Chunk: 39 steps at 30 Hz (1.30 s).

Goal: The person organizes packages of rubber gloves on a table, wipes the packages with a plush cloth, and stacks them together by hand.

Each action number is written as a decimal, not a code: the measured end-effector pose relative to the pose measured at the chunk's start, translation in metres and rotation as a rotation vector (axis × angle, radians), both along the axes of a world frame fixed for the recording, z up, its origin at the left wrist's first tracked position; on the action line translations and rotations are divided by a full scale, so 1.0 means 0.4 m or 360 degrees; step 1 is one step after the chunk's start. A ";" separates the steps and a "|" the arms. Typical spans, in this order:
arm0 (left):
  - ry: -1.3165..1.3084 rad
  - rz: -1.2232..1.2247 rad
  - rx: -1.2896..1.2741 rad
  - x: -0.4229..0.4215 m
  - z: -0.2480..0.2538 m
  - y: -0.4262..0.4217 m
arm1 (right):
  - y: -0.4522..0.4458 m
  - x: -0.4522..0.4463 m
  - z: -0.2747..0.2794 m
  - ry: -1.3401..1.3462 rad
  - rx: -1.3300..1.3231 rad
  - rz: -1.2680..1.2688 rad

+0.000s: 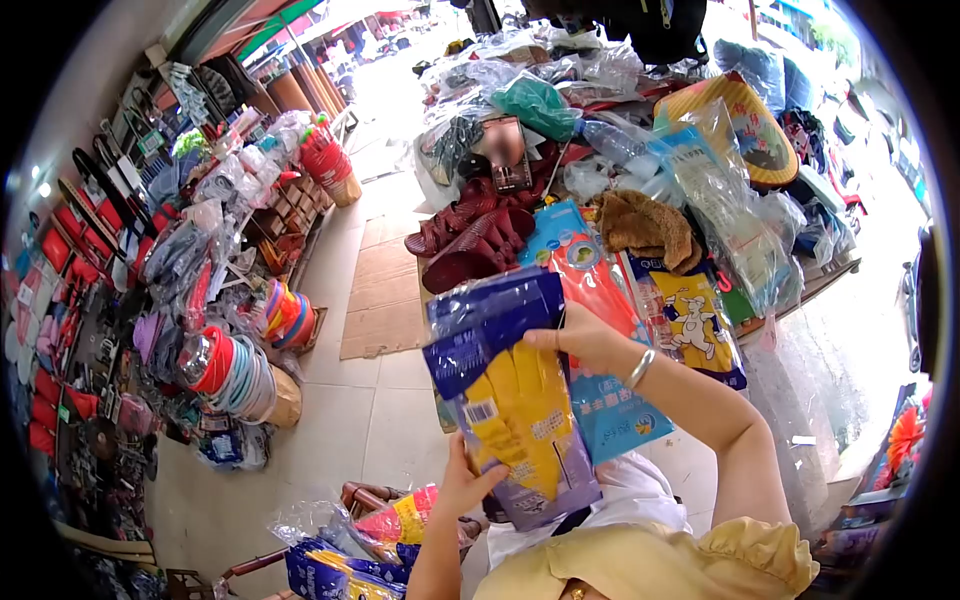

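Note:
A clear and blue plastic pack of yellow rubber gloves [525,410] is held up in front of my body, tilted slightly. My left hand [468,482] grips its lower left edge, thumb lying across the front. My right hand [578,338] pinches its upper right side, with the thumb on the front and the other fingers mostly hidden behind. Another blue-topped pack edge shows above it. Beyond the pack, a blue and red package [575,245] and a yellow and blue pack with a cartoon figure [690,315] lie on the display.
Dark red sandals [475,240], a brown fuzzy cloth [650,230] and a boxed item [506,155] lie among plastic-wrapped goods. More glove packs [345,575] rest at lower left by a wooden chair. Crowded shelves [180,250] line the left; flattened cardboard [385,290] covers some floor tiles.

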<state>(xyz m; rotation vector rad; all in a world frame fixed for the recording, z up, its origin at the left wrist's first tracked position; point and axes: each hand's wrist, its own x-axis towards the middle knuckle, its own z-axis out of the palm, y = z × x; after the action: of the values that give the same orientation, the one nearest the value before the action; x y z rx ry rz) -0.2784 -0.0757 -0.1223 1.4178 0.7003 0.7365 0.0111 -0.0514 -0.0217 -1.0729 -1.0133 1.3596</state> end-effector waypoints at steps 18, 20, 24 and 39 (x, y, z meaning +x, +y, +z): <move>0.0066 0.0896 0.1300 0.007 0.276 -0.031 | -0.188 -0.141 0.068 -0.0425 0.0751 0.0155; 0.0318 0.0978 0.2392 0.016 0.329 -0.031 | -0.193 -0.151 0.085 -0.0674 0.0744 0.0120; 0.0651 -0.0214 0.3064 0.140 0.517 -0.057 | -0.182 -0.138 0.069 -0.0586 0.0492 0.0396; 0.0274 -0.0917 0.3011 0.204 0.519 -0.009 | -0.203 -0.127 0.048 -0.0425 0.0694 0.0206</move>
<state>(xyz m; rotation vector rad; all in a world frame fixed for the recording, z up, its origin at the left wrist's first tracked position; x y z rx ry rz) -0.1970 -0.0791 0.0854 3.1719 -0.6485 0.7353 -0.0395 -0.1326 -0.0025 -0.8799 -1.5179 1.0405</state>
